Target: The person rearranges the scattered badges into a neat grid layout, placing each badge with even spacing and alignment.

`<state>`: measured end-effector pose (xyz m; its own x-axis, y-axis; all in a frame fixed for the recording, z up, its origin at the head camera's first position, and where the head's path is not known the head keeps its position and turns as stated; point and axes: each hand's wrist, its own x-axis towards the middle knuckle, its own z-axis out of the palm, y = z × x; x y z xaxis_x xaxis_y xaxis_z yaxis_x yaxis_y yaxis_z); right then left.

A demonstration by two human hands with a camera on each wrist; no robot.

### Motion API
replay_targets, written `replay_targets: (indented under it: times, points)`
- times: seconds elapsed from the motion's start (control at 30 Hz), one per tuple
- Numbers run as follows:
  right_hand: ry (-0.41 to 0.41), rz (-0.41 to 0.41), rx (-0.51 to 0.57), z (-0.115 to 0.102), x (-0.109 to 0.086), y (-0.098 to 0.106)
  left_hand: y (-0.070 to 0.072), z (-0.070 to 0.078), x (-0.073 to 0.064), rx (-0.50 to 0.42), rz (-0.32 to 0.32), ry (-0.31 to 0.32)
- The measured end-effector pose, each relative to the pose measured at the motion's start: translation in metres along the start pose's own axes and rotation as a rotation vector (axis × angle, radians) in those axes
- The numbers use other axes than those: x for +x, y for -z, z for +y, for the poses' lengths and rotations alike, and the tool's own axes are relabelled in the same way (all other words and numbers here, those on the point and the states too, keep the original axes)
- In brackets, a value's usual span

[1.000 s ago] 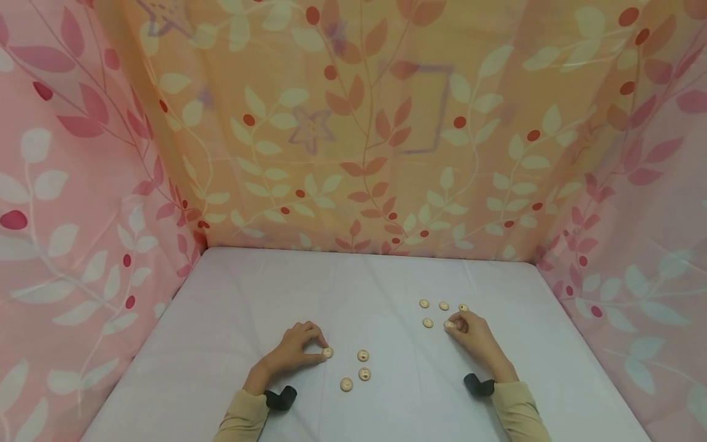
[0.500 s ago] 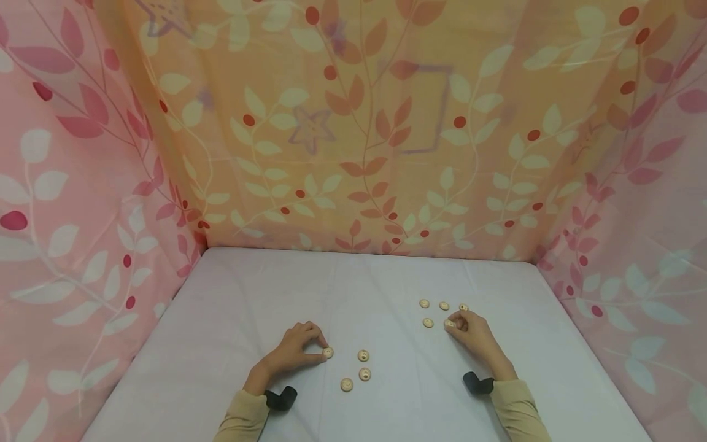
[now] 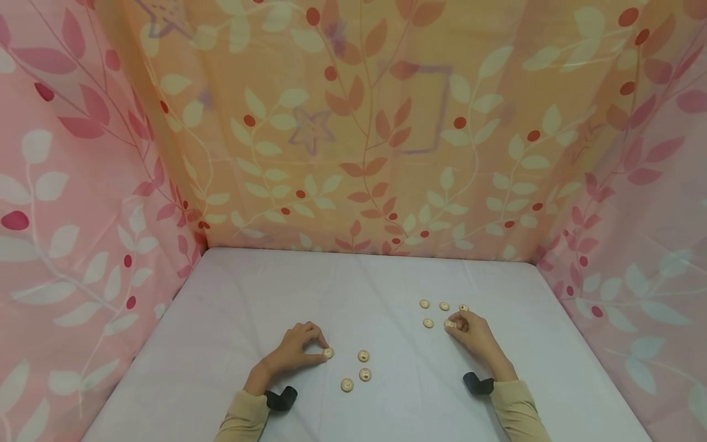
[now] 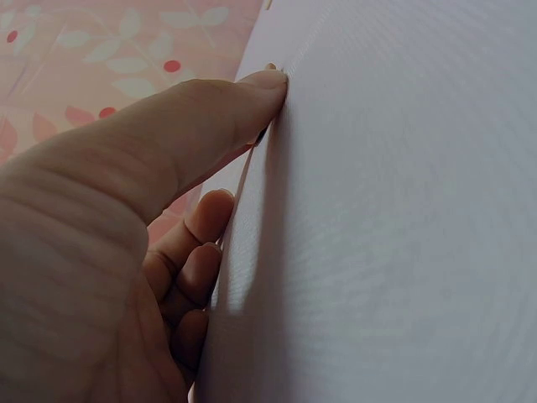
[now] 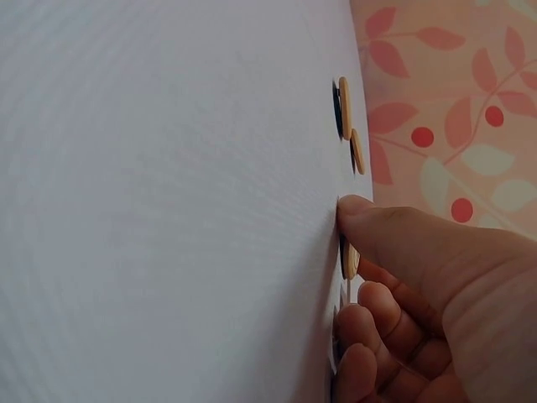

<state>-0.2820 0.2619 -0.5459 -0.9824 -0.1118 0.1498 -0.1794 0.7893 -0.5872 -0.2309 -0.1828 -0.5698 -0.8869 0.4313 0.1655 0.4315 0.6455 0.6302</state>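
In the head view my left hand lies low over the white table, pinching a small round pale wooden disc between thumb and forefinger. Its thumb hides most of that disc in the left wrist view. To the right, my right hand pinches another wooden disc at the table surface; the right wrist view shows a disc edge below the thumb. Beside the left hand lie three loose discs with dark marks, one of them the nearest disc.
Several discs sit in rows by the right hand, including a back-row disc and a front-row disc. Black wrist-worn pieces stick out from both sleeves. Leaf-patterned cloth walls the table at the back and both sides.
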Motion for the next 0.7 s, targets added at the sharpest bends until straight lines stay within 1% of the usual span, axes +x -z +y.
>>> replay_targets:
  times: [0.27, 0.47, 0.7]
  points:
    - [-0.005, -0.008, -0.007, 0.0001, 0.0002, 0.0002, 0.0012, 0.0012, 0.0005, -0.005, -0.001, -0.006]
    - [-0.009, -0.010, -0.009, 0.0005, 0.0005, -0.0002, 0.0030, 0.0030, 0.0004, 0.012, 0.000, -0.021]
    - [0.005, -0.007, 0.001, 0.0004, -0.0012, -0.0001, 0.0009, 0.0007, 0.0002, 0.028, 0.012, -0.030]
